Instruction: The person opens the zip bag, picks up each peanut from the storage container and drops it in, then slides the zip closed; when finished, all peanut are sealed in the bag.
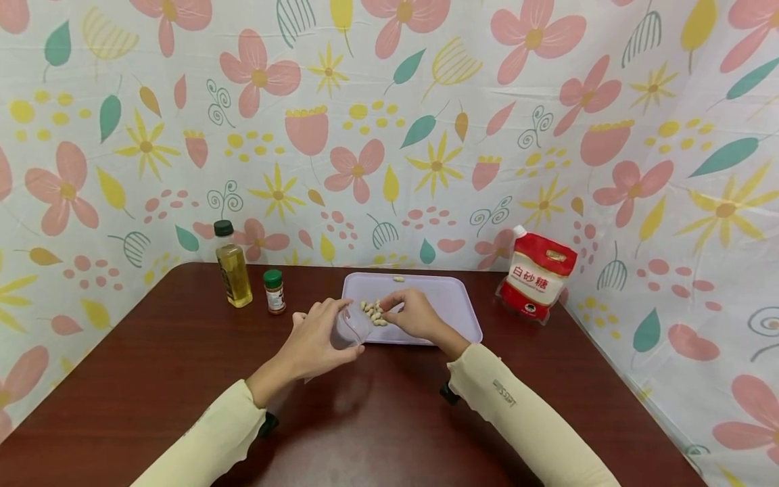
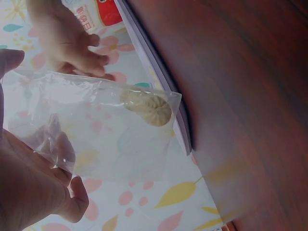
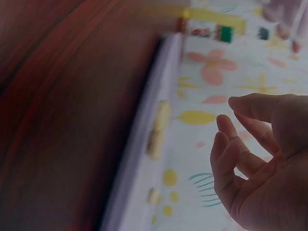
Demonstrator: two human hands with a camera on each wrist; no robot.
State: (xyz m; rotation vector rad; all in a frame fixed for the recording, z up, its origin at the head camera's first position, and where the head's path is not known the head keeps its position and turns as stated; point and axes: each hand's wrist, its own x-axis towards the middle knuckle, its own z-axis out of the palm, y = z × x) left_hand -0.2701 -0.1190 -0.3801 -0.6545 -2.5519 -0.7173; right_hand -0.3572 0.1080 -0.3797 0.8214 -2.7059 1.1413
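My left hand holds a clear plastic bag at the tray's left side, some of its fingers showing through the film. One unshelled peanut lies in a corner of the bag. Over the lilac tray is my right hand, its fingertips beside a small heap of peanuts. The right wrist view shows that hand's thumb and fingers bent and apart, with nothing between them. A single peanut lies by the tray's far rim.
A bottle of yellow oil and a green-capped spice jar stand at the back left. To the right of the tray is a red and white sugar pouch. Behind the dark wooden table hangs a flowered cloth.
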